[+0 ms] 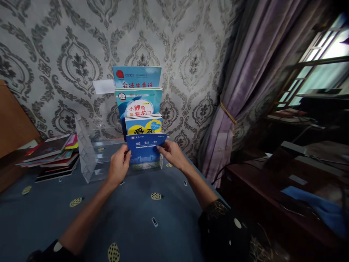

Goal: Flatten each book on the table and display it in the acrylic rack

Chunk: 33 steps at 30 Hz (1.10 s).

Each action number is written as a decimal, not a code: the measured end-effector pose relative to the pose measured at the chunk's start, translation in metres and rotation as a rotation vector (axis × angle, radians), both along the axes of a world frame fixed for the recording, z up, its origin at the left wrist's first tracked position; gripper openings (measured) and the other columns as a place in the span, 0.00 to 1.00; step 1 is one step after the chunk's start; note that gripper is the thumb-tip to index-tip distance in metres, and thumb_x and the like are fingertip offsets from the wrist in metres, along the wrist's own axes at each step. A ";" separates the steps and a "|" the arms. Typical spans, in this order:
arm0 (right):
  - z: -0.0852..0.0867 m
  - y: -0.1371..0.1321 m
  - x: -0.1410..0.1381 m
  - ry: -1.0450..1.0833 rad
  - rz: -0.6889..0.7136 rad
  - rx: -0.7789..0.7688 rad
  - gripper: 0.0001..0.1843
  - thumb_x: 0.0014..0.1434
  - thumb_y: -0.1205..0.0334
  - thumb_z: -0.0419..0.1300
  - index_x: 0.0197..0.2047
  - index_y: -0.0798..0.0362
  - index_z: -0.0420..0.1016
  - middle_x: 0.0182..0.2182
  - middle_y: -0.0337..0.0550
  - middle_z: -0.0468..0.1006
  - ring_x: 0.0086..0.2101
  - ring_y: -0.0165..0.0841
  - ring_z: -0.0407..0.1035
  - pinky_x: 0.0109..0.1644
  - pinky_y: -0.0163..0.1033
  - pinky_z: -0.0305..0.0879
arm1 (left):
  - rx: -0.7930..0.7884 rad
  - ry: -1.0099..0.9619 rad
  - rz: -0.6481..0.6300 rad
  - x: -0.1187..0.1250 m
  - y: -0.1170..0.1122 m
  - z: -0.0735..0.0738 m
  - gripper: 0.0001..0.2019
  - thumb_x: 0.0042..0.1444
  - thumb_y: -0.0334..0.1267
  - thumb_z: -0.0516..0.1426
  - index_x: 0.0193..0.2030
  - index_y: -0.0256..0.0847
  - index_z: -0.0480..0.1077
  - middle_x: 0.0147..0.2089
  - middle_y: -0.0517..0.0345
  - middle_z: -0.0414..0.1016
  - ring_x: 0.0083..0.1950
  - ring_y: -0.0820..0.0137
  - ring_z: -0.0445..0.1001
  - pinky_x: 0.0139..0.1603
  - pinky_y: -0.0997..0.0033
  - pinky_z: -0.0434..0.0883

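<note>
A dark blue booklet [144, 149] stands upright at the front of a clear tiered rack [89, 160]. My left hand [119, 163] pinches its left edge, thumb at the front. At its right edge my right hand [171, 153] does the same, thumb on the cover. Behind it, in rising steps, stand a yellow and blue book [141, 125], a teal book [139, 103] and a light blue book [137, 76]. Their lower parts are hidden by whatever stands in front. The rack's left part shows bare transparent shelves.
A loose stack of books and magazines [54, 153] lies left of the rack, near a brown wooden panel [16, 123]. Dark blue patterned cloth [136, 214] covers the table. On the right are a tied purple curtain [229, 109] and a dark red cabinet [253, 178] with cables.
</note>
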State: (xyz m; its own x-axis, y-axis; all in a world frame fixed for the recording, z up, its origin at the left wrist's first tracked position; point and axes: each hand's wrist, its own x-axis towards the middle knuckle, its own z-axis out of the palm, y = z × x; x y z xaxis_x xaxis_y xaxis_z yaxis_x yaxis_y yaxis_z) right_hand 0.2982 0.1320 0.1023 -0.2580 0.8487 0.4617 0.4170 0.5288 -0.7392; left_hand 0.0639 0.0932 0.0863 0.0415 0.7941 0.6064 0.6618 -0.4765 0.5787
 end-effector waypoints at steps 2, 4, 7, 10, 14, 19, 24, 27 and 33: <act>-0.001 0.002 0.002 -0.126 -0.031 0.053 0.09 0.63 0.58 0.56 0.38 0.53 0.74 0.34 0.44 0.80 0.34 0.36 0.73 0.39 0.39 0.68 | 0.028 0.051 0.020 0.000 0.001 -0.006 0.08 0.64 0.41 0.47 0.35 0.44 0.60 0.33 0.58 0.71 0.36 0.64 0.74 0.37 0.68 0.68; -0.002 0.004 0.005 -0.223 -0.063 0.076 0.06 0.62 0.61 0.57 0.37 0.52 0.74 0.33 0.44 0.80 0.34 0.36 0.74 0.38 0.38 0.67 | 0.052 0.122 0.023 -0.002 0.003 -0.011 0.09 0.64 0.40 0.47 0.32 0.45 0.58 0.31 0.58 0.70 0.35 0.63 0.74 0.36 0.68 0.66; -0.002 0.005 0.008 -0.314 -0.120 0.087 0.03 0.59 0.63 0.61 0.35 0.52 0.74 0.31 0.44 0.79 0.32 0.36 0.72 0.35 0.37 0.62 | 0.028 0.204 0.026 -0.003 0.004 -0.014 0.09 0.65 0.39 0.46 0.32 0.45 0.58 0.31 0.58 0.71 0.34 0.63 0.74 0.35 0.68 0.64; -0.004 0.003 0.009 -0.404 -0.195 0.089 0.04 0.58 0.62 0.62 0.32 0.52 0.73 0.28 0.43 0.78 0.29 0.35 0.69 0.32 0.37 0.55 | -0.012 0.255 0.050 -0.005 0.004 -0.015 0.10 0.66 0.39 0.45 0.32 0.45 0.58 0.31 0.58 0.72 0.34 0.64 0.74 0.34 0.69 0.63; -0.003 -0.001 0.007 -0.484 -0.286 0.074 0.05 0.59 0.61 0.62 0.31 0.51 0.74 0.28 0.43 0.78 0.30 0.35 0.69 0.30 0.37 0.50 | -0.061 0.329 0.096 -0.006 0.004 -0.016 0.10 0.67 0.38 0.46 0.33 0.45 0.60 0.31 0.58 0.74 0.33 0.63 0.75 0.33 0.69 0.61; 0.002 -0.006 0.005 -0.534 -0.349 0.054 0.05 0.61 0.60 0.61 0.36 0.52 0.76 0.31 0.46 0.80 0.32 0.37 0.71 0.31 0.38 0.51 | -0.157 0.483 0.199 -0.004 0.001 -0.012 0.08 0.68 0.37 0.47 0.37 0.44 0.63 0.34 0.54 0.77 0.37 0.62 0.78 0.32 0.71 0.62; 0.007 -0.010 0.004 -0.574 -0.349 0.030 0.05 0.62 0.61 0.60 0.38 0.52 0.77 0.33 0.45 0.81 0.34 0.37 0.72 0.33 0.37 0.53 | -0.256 0.611 0.267 0.001 -0.004 -0.004 0.10 0.70 0.38 0.45 0.45 0.41 0.66 0.39 0.49 0.80 0.40 0.59 0.80 0.34 0.69 0.64; 0.009 -0.013 0.002 -0.595 -0.352 0.015 0.05 0.63 0.62 0.59 0.38 0.52 0.76 0.33 0.44 0.81 0.35 0.37 0.72 0.33 0.37 0.54 | -0.299 0.651 0.289 0.004 -0.005 -0.002 0.11 0.71 0.37 0.45 0.49 0.40 0.67 0.40 0.49 0.81 0.42 0.59 0.80 0.36 0.68 0.67; 0.011 -0.014 0.000 -0.614 -0.361 0.001 0.05 0.63 0.64 0.59 0.38 0.52 0.76 0.34 0.44 0.81 0.35 0.36 0.73 0.34 0.37 0.54 | -0.350 0.698 0.313 0.007 -0.007 0.001 0.13 0.72 0.38 0.44 0.52 0.39 0.66 0.45 0.49 0.81 0.45 0.58 0.80 0.38 0.66 0.69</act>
State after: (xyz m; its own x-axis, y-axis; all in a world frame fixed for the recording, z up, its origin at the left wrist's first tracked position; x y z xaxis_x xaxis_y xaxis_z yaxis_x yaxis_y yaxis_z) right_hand 0.2977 0.1184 0.1134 -0.1749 0.9298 0.3239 0.9071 0.2801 -0.3143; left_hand 0.0707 0.0863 0.0872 0.0621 0.9687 0.2401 0.9944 -0.0806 0.0678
